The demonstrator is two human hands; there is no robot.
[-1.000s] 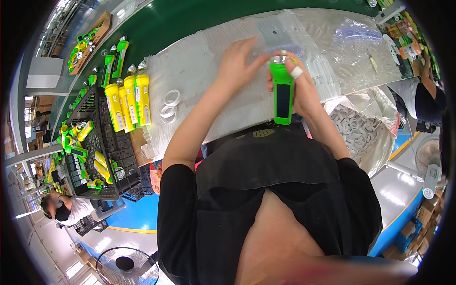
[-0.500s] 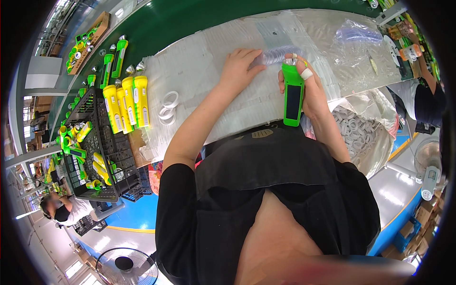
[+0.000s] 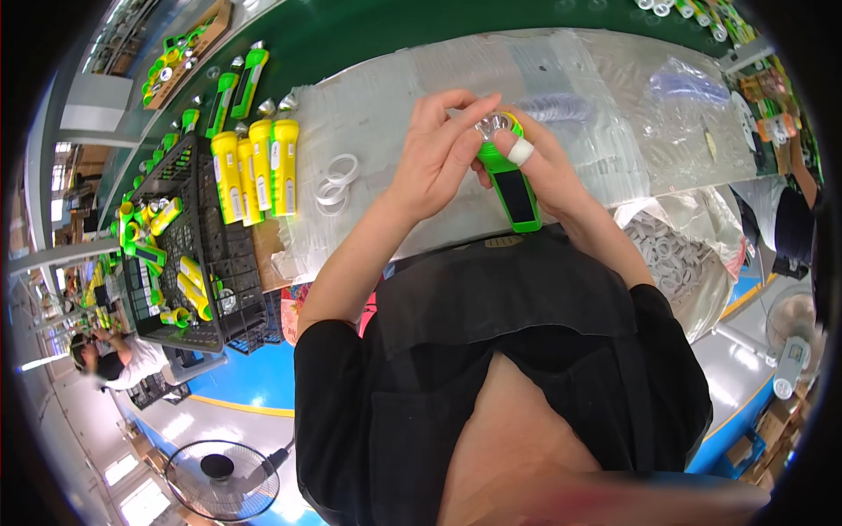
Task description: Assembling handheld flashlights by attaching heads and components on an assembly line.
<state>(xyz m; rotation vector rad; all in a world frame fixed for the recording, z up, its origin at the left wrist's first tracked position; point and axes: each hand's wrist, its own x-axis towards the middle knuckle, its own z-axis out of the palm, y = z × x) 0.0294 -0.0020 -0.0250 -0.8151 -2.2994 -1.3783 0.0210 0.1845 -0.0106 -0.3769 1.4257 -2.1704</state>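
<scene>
A green flashlight [image 3: 515,200] with a dark panel on its body is held upright by my right hand [image 3: 545,167], its head pointing away from me. A white wrap covers part of my right thumb. My left hand [image 3: 436,153] has come to the flashlight's silvery reflector [image 3: 496,124], fingertips bent together at its rim; whatever they pinch is hidden or too clear to make out. Just beyond the right hand lies a row of thin clear discs [image 3: 554,109] on the plastic-covered worktop [image 3: 377,114]. Several white rings [image 3: 333,186] rest left of my left forearm.
Yellow flashlights [image 3: 284,167] stand in a row at the left, beside a black crate [image 3: 207,289] holding more. An open sack of white rings [image 3: 674,259] sits at the right. Beyond the worktop runs a green surface [image 3: 386,44]. A plastic bag [image 3: 688,83] lies far right.
My left hand has moved from the clear discs to the flashlight's head. My right hand has brought the flashlight left and tilted it slightly. The whole view has shifted a little.
</scene>
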